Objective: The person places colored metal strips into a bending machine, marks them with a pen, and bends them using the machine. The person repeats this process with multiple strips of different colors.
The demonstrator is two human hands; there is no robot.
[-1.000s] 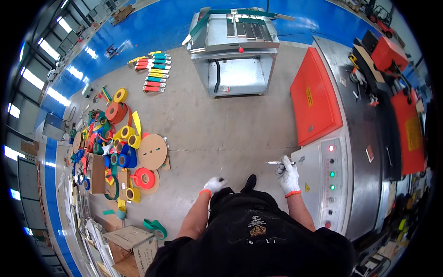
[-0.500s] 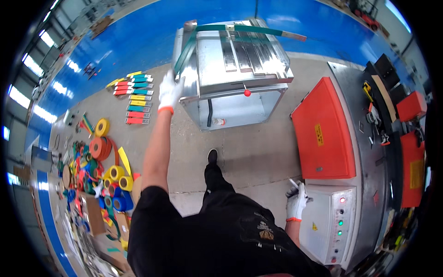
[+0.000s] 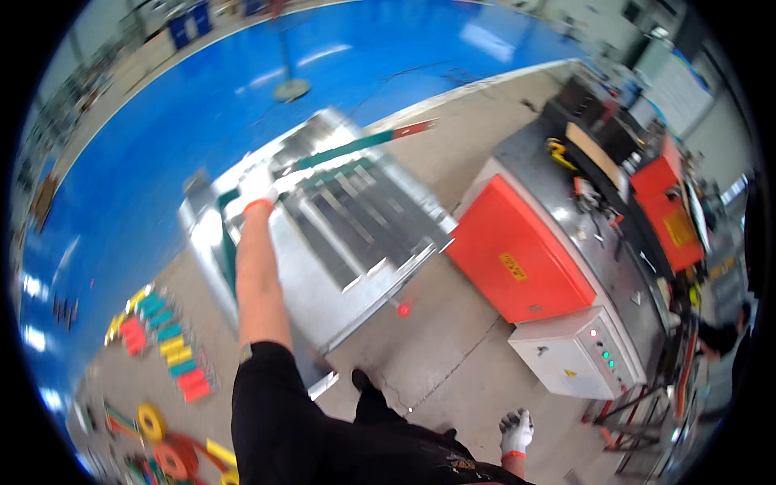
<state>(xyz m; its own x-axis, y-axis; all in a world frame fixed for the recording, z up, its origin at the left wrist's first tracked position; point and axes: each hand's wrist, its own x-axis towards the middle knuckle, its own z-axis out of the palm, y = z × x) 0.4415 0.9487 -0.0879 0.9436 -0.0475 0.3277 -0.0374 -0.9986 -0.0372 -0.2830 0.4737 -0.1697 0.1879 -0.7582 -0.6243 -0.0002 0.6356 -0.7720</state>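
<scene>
Obs. of L hand (image 3: 265,184): white glove, orange cuff, arm extended over the metal counter (image 3: 311,299). We find it at the near-left end of the green strip (image 3: 343,152), which runs from beside the hand out to the R, its red tip past the counter's far edge. Glove is blurred; we can't tell if fingers are spread, pressed together or pinching the strip, nor confirm contact.

A 2nd strip (image 3: 227,250), also green, lies along the counter's L side, just L of the forearm. Dark bars (image 3: 352,218) lie side by side on top, R of the arm. Red knob (image 3: 403,309) at the near edge.

R hand (image 3: 515,432), also gloved, is low, well apart from the strip, below the control box (image 3: 554,356); fingers appear part bent, but we can't tell if they pinch anything. Red cabinet (image 3: 517,250) stands R of the counter. Coloured straps (image 3: 171,347) lie on the floor, L side.
</scene>
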